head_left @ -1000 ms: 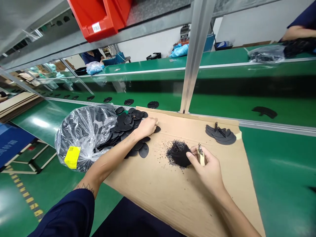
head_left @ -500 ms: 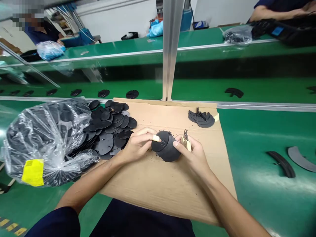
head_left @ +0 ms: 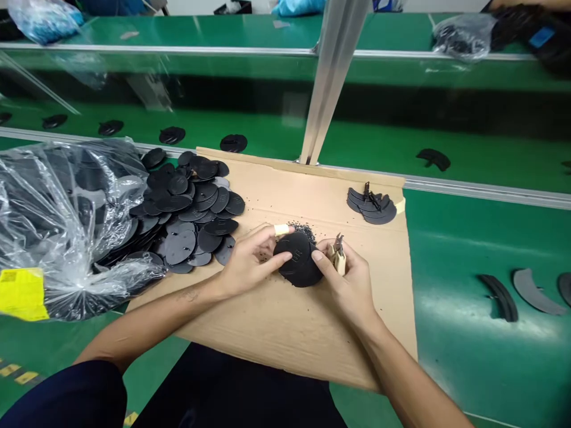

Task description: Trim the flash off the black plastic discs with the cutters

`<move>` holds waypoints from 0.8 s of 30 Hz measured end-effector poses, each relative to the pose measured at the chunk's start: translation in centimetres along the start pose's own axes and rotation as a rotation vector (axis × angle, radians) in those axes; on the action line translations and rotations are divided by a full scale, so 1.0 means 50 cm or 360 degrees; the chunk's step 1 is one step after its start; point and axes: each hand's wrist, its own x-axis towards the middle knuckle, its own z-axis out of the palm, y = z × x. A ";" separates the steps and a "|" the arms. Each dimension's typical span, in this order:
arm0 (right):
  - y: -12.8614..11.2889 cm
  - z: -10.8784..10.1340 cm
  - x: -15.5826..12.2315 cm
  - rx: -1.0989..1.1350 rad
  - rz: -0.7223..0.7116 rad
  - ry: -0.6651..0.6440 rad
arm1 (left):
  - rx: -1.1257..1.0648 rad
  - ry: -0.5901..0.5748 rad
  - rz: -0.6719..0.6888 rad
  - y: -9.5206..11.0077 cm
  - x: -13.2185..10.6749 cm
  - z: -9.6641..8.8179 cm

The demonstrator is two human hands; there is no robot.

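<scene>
Two overlapping black plastic discs [head_left: 300, 264], the front one with raised lettering, are held over the cardboard. My left hand [head_left: 254, 257] grips their left side, thumb on the front face and the index finger, wrapped in pale tape, at the upper edge. On their right side, my right hand [head_left: 345, 279] pinches the edge between thumb and fingers. That same hand also keeps a pair of nippers [head_left: 338, 252] with cream handles in its palm, jaws pointing up. Small black trimmings [head_left: 303, 230] are scattered behind the discs.
A heap of black discs [head_left: 196, 208] lies left on the cardboard sheet [head_left: 267, 333], beside a clear plastic bag [head_left: 75, 232] of more. Curved black pieces [head_left: 372, 205] sit at the back right. A metal post [head_left: 332, 83] rises behind. More curved parts [head_left: 499, 297] lie right.
The view has tilted down and shifted. My left thumb has moved onto the front of the disc, while its taped index finger has shifted to the upper edge. The discs have turned slightly.
</scene>
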 end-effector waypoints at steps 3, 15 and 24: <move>0.002 0.004 -0.004 -0.0032 -0.0031 0.0015 | 0.0223 -0.0023 0.0074 -0.001 -0.001 0.003; 0.009 0.008 -0.010 -0.0108 -0.0142 0.0063 | 0.0375 0.0032 0.0244 -0.001 -0.005 0.016; 0.004 0.015 -0.019 -0.0090 -0.0205 0.0075 | 0.0305 -0.0218 0.0177 -0.003 -0.002 0.019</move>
